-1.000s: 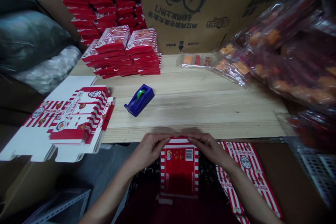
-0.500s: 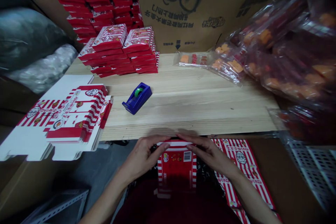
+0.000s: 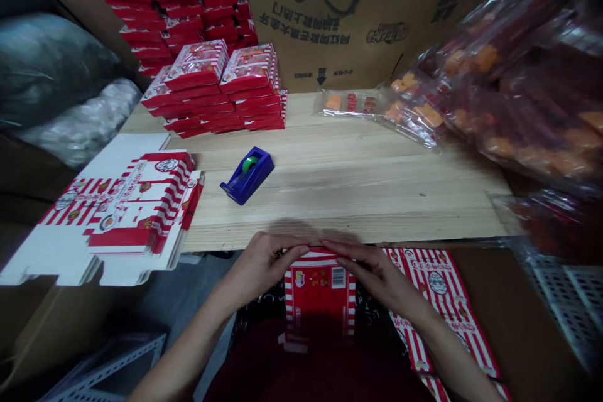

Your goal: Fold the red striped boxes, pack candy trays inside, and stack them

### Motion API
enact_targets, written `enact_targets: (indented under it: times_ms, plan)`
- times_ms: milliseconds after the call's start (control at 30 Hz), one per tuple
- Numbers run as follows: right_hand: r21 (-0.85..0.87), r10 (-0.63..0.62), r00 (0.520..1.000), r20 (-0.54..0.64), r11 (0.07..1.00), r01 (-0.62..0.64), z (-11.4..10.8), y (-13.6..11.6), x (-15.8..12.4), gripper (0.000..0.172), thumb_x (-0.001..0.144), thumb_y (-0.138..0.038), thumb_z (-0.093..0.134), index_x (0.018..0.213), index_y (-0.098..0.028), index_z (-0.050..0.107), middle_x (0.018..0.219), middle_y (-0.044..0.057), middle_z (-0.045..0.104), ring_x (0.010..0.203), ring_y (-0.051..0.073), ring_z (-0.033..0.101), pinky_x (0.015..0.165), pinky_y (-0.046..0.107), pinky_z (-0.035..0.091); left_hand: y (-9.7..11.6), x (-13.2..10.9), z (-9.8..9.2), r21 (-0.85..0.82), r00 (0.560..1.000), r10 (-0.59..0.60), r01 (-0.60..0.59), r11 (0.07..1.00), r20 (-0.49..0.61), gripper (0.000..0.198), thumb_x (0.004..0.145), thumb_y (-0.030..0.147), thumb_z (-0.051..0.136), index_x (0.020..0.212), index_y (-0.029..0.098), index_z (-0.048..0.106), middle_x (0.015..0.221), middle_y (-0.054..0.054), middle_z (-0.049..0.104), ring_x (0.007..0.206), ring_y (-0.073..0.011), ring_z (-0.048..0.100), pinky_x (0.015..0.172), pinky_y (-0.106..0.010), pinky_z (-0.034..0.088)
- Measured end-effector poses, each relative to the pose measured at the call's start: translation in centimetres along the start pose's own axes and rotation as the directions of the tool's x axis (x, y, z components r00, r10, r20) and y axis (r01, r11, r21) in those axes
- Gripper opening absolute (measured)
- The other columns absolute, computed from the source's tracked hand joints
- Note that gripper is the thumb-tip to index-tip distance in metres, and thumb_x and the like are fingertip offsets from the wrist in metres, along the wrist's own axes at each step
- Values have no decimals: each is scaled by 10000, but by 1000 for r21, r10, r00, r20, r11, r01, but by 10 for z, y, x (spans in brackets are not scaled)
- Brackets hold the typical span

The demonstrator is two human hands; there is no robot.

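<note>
- The red-and-white striped carton [image 3: 319, 292] is resting just below the near edge of the wooden table [image 3: 358, 201], its barcode panel facing up.
- The left hand [image 3: 264, 268] and right hand [image 3: 377, 277] are gripping its top edge, their fingers [image 3: 287, 244] curled closed over it and nearly meeting.
- A flat striped carton blank [image 3: 438, 289] is lying beside the right forearm [image 3: 452, 352].
- A blue tape dispenser [image 3: 247, 177] is sitting on the table (green-cored tape roll loaded), near a stack of flat blanks [image 3: 141, 217].
</note>
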State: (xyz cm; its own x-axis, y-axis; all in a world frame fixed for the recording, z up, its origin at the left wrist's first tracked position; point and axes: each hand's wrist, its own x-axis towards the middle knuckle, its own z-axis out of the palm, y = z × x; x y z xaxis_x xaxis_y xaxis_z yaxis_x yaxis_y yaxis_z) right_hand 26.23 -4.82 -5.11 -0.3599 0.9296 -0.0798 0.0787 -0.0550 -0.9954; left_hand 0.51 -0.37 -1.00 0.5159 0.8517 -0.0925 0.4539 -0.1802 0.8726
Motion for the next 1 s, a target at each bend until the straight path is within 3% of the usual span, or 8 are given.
enact_targets:
  times_ms: [100, 300, 433, 567, 700, 800, 900, 1000]
  plan:
    - [-46, 37, 999, -33, 998, -39, -3, 5, -4, 336, 1025, -365, 588, 1344, -433, 669, 1435, -23, 665, 1413, 304, 543, 1244, 628, 326, -9, -16, 8, -108, 995, -53, 43, 993, -90, 411, 950, 313, 691, 1361, 322, 687, 1311, -60, 746, 1177, -273, 709, 1033, -407, 531]
    - [-92, 29, 999, -22, 995, -31, -2, 12, -5, 353, 1028, -385, 570, 1369, -417, 657, 1456, -7, 650, 1438, 312, 513, 1237, 641, 329, -19, -33, 25, -149, 980, -42, 12, 989, -197, 441, 951, 270, 694, 1386, 339, 661, 1422, -47, 674, 1319, -267, 636, 1154, -445, 467]
    - [-90, 38, 999, -28, 995, -40, 1, 8, -4, 343, 1022, -385, 577, 1350, -428, 670, 1436, -7, 665, 1422, 325, 529, 1217, 659, 354, -17, -32, 17, -241, 982, -106, 66, 968, -154, 363, 960, 306, 683, 1322, 324, 713, 1365, -52, 712, 1273, -272, 669, 1124, -440, 493]
    - [-130, 9, 1000, -8, 991, -10, 1, 1, -3, 344, 1028, -376, 571, 1353, -440, 663, 1428, -9, 671, 1408, 324, 547, 1208, 651, 375, -13, -24, 5, -280, 979, -180, 147, 948, -96, 282, 973, 364, 658, 1206, 271, 786, 1172, -73, 802, 1053, -261, 761, 937, -376, 581]
    - [-188, -2, 1000, 10, 982, 4, 2, -1, -4, 366, 1030, -371, 576, 1387, -425, 637, 1455, 1, 652, 1420, 305, 539, 1215, 637, 369, -7, -15, 1, -249, 980, -184, 160, 955, -75, 279, 975, 382, 653, 1170, 246, 798, 1032, -57, 832, 916, -229, 775, 793, -319, 593]
    - [-209, -29, 999, -41, 978, 20, 7, 3, -6, 361, 1025, -357, 592, 1376, -422, 647, 1424, 1, 679, 1402, 286, 560, 1207, 622, 389, -1, -16, 3, -180, 982, -161, 141, 974, -103, 261, 988, 355, 637, 1164, 248, 796, 1069, -45, 828, 944, -220, 778, 840, -335, 603]
    - [-191, -56, 990, -129, 981, 30, 13, 8, -7, 335, 1023, -341, 598, 1336, -429, 676, 1406, -3, 692, 1394, 268, 567, 1193, 594, 419, 1, -26, 7, -84, 984, -86, 73, 994, -154, 262, 997, 304, 625, 1203, 250, 777, 1189, -45, 798, 1091, -216, 756, 991, -364, 581]
    - [-173, -56, 990, -127, 984, 34, 14, 11, -8, 337, 1026, -328, 595, 1335, -436, 674, 1430, 0, 673, 1402, 254, 553, 1197, 574, 413, -6, -38, 13, -65, 992, 8, -16, 998, -122, 346, 985, 279, 651, 1326, 273, 704, 1355, -42, 721, 1256, -207, 683, 1103, -374, 531]
